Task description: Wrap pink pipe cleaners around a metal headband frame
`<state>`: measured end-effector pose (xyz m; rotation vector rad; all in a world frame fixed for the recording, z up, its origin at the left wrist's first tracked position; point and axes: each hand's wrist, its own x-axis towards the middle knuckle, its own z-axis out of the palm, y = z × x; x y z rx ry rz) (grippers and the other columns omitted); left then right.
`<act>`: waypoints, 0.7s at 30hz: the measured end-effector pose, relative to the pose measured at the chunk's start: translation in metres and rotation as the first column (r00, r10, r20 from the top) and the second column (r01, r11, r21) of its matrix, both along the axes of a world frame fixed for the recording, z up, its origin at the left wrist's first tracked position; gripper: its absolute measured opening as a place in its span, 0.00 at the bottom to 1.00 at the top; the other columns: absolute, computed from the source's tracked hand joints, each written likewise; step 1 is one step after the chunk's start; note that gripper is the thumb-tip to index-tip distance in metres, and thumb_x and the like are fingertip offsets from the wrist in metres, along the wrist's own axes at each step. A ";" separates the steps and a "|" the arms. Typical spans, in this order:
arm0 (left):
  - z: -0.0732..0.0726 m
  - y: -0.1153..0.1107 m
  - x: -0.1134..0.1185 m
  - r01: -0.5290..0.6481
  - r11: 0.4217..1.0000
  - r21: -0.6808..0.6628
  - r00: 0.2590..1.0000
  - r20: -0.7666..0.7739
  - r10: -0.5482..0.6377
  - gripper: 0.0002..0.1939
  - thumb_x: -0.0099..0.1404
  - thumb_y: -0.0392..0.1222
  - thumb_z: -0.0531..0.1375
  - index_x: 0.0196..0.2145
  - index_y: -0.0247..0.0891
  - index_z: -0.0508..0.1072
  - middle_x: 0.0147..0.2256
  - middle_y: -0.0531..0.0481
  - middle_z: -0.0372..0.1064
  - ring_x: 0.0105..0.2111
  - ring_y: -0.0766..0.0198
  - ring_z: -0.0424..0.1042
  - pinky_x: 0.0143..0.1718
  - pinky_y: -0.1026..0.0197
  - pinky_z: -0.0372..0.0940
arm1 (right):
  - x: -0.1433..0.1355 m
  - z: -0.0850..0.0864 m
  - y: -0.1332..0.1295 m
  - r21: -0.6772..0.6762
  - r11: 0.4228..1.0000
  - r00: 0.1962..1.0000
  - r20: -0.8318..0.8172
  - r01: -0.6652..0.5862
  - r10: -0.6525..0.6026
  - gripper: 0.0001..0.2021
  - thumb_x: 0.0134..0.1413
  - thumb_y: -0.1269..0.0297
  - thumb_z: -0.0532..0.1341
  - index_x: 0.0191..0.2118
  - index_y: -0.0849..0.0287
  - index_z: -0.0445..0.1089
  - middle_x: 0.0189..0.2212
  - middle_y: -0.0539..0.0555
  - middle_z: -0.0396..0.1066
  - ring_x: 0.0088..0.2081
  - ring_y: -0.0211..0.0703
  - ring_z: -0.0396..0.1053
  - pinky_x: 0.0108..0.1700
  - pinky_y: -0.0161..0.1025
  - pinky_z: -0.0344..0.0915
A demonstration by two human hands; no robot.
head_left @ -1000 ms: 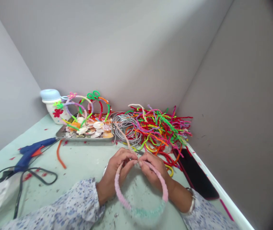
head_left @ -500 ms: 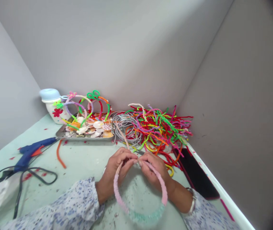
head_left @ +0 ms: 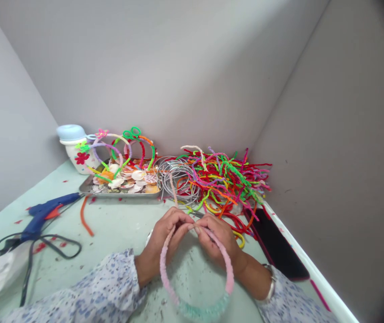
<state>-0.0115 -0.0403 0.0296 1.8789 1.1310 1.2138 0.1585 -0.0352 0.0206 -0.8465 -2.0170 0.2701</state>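
A fuzzy hoop, wrapped in pink, lilac and mint green pipe cleaner, is held above the table with its green part nearest me. My left hand pinches one end between thumb and fingers. My right hand pinches the other end, and the fingertips of both hands meet at the top. A loose pale peach pipe cleaner sticks up from behind my left fingers. Just beyond my hands lies a grey metal tool, mostly hidden. The exact joint of the ends is covered by my fingertips.
Behind stand a metal tray of shells with several finished hoops, a lidded white cup, coiled wire and a heap of pipe cleaners. A blue glue gun with its cord lies left; a black phone lies right.
The loose peach pipe cleaner has swung a little to a more upright angle. The hoop has tilted very slightly; both hands keep their pinch in nearly the same place.
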 end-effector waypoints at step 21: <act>-0.002 -0.001 -0.001 -0.016 0.999 -0.048 0.997 -0.070 0.013 0.07 0.64 0.41 0.54 0.31 0.38 0.70 0.31 0.50 0.65 0.32 0.64 0.65 0.34 0.64 0.60 | -0.001 -0.001 0.000 0.016 0.999 0.998 0.046 0.033 -0.033 0.06 0.55 0.71 0.53 0.31 0.57 0.66 0.24 0.52 0.67 0.27 0.41 0.66 0.29 0.36 0.63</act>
